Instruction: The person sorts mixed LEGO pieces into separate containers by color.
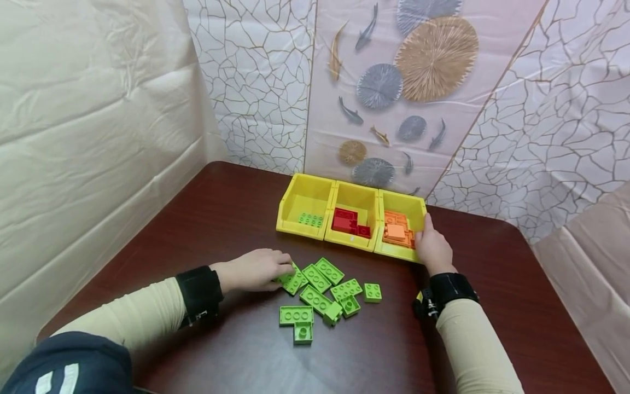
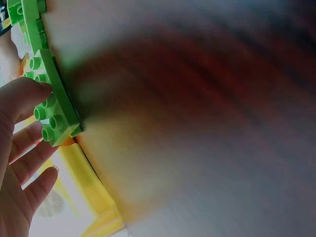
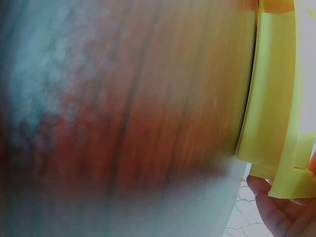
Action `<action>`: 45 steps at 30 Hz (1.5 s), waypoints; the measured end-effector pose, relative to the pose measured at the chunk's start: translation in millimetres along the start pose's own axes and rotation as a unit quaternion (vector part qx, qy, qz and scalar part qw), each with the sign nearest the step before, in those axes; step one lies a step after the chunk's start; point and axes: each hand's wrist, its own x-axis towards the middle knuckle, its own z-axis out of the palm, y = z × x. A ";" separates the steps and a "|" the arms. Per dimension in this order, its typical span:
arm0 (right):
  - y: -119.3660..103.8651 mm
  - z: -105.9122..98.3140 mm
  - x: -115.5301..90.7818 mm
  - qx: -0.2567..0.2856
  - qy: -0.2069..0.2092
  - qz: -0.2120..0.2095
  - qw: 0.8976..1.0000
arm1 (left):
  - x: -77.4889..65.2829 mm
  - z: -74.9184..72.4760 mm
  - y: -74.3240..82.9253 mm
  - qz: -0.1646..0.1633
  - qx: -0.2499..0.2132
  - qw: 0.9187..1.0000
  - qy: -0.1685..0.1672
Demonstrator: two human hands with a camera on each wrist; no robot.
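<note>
My left hand [image 1: 258, 269] is at the left end of a group of green toy bricks. Its thumb lies over the studs of a two-by-four green brick [image 2: 52, 106], and the fingers reach round to the far side, pinching it. The other fingers are spread in the left wrist view. My right hand [image 1: 434, 249] grips the right side wall of the yellow bin [image 1: 401, 253] holding orange bricks [image 1: 395, 232]. The thumb lies along its rim, and fingertips [image 3: 257, 185] show at its outer corner in the right wrist view.
The middle yellow bin [image 1: 349, 241] holds red bricks [image 1: 344, 220]; the left yellow bin [image 1: 300, 229] has green studs [image 1: 310, 220] showing in it. Several loose green bricks [image 1: 315, 299] lie on the dark brown table [image 1: 236, 191]. A patterned cloth [image 1: 261, 82] hangs behind.
</note>
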 end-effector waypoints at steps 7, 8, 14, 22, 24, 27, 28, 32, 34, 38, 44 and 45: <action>1.8 -0.3 1.5 0.001 0.003 -0.004 1.000 | 3.1 -11.4 -17.4 -0.012 -0.022 0.999 0.049; 2.0 -0.2 1.9 0.000 0.005 -0.003 1.000 | 4.8 -14.5 -22.3 -0.017 -0.022 0.997 0.065; 2.3 0.7 2.3 0.001 0.002 0.003 1.000 | 23.1 -32.8 -49.3 -0.091 -0.010 0.987 0.135; 3.1 0.4 0.8 -0.002 0.008 0.003 1.000 | 88.4 -37.4 -77.7 -0.258 0.010 0.965 0.037; 3.5 1.1 0.8 -0.002 0.009 0.003 1.000 | 103.8 -32.3 -85.2 -0.289 0.006 0.957 0.010; 3.2 3.5 0.6 -0.002 0.005 0.004 1.000 | 119.5 -19.9 -94.6 -0.322 -0.003 0.947 -0.022; 3.0 4.4 0.5 -0.002 0.004 0.005 1.000 | 123.0 -15.3 -96.6 -0.327 -0.005 0.944 -0.031; 2.0 7.6 0.4 -0.005 0.000 0.006 1.000 | 130.9 0.7 -100.9 -0.333 -0.015 0.941 -0.052; 1.4 7.8 0.5 -0.005 0.002 0.005 1.000 | 133.0 5.5 -101.2 -0.330 -0.018 0.942 -0.053; -0.2 5.5 0.4 -0.004 0.010 -0.001 1.000 | 135.6 8.4 -100.7 -0.332 -0.030 0.941 -0.054; 0.6 2.7 0.8 -0.005 0.014 0.000 1.000 | 135.9 6.4 -97.7 -0.325 -0.066 0.941 -0.068; 1.0 2.7 1.0 -0.005 0.013 0.000 1.000 | 135.5 7.0 -97.5 -0.320 -0.066 0.942 -0.071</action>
